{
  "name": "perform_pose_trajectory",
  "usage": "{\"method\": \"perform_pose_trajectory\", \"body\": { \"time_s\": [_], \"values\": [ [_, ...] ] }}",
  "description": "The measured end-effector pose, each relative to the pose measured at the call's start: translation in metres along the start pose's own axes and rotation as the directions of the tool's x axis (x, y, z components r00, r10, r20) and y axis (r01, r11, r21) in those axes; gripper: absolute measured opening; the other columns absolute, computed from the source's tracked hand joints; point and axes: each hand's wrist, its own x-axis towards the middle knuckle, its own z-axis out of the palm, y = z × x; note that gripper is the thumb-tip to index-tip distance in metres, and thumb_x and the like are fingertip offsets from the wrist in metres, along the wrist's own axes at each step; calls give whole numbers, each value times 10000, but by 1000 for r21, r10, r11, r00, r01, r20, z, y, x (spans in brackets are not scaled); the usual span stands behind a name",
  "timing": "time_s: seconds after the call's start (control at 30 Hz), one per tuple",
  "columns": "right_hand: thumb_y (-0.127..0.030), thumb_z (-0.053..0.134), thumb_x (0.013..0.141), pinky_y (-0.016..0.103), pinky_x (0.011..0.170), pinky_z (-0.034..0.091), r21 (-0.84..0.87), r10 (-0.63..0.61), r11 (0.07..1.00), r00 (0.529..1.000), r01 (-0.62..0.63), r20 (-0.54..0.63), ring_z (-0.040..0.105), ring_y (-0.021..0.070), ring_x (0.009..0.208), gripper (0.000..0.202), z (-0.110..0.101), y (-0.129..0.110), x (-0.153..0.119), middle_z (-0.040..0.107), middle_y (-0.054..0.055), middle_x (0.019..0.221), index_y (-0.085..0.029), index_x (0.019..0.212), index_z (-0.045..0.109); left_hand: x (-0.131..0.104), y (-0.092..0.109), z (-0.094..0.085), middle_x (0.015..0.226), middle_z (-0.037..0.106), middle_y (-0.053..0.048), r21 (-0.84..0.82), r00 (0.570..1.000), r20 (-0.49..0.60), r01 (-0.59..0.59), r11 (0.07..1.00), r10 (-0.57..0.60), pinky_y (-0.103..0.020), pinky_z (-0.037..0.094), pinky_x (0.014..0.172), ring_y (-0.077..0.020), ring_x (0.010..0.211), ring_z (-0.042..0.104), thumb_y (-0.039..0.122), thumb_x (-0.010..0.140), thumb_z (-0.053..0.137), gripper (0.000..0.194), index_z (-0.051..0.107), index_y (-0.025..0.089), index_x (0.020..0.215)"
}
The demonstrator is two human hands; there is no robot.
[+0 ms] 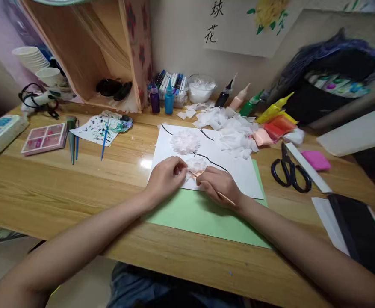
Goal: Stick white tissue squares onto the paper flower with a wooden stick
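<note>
My right hand (219, 185) grips a thin wooden stick (226, 198), its tip resting at a half-covered pale tissue-paper flower (196, 164) on the white sheet (243, 179). My left hand (168, 174) is closed at the left side of that flower, thumb and fingertips together beside the stick's tip. What it pinches, if anything, is too small to make out. Above it on the sheet is a fuller, round pinkish-white tissue flower (185, 142). Black drawn stem lines (211, 161) run over the paper. Under the sheet lies green paper (203, 218).
White tissue scraps (230, 128) are heaped at the sheet's upper right. Behind stand paint bottles (169, 98), markers and a plastic bowl (202, 88). Black-handled scissors (290, 173) and a dark phone-like slab (360, 231) lie right. Paintbrushes (104, 143) and a pink palette box (44, 139) are left.
</note>
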Motion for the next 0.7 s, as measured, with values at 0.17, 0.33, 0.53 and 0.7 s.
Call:
{"method": "perform_pose_trajectory", "body": {
  "time_s": [0.17, 0.33, 0.53, 0.7],
  "values": [
    [-212, 295, 958, 274, 570, 378, 49, 79, 996, 997, -78, -3, 463, 152, 599, 325, -2, 1, 0, 547, 38, 605, -183, 703, 495, 1, 4, 2, 777, 608, -3, -5, 1000, 11, -2, 1000, 2, -250, 407, 634, -121, 697, 537, 211, 832, 501, 100, 596, 181, 840],
    [-280, 274, 981, 260, 592, 382, 207, 369, 912, 929, -354, -36, 473, 122, 564, 397, 0, -4, 4, 493, 1, 574, -198, 635, 450, 1, 4, 3, 775, 612, -4, 28, 1000, 15, -6, 1000, 5, -257, 413, 647, -130, 719, 543, 223, 830, 504, 101, 595, 181, 835],
    [-357, 286, 980, 260, 582, 394, 399, 586, 748, 810, -530, -23, 502, 113, 540, 422, 4, -6, 2, 530, -8, 566, -197, 646, 488, 2, 4, 3, 787, 626, -7, 50, 1000, 18, -1, 999, 0, -259, 416, 654, -133, 734, 553, 217, 823, 505, 99, 596, 181, 834],
    [-275, 289, 977, 272, 605, 396, 317, 384, 888, 917, -334, -109, 482, 126, 579, 394, 5, -6, -1, 529, 6, 586, -197, 654, 500, 2, 5, 1, 784, 625, -2, 54, 1000, 20, 8, 999, -9, -258, 409, 646, -131, 730, 551, 219, 823, 503, 99, 596, 185, 826]
  ]
}}
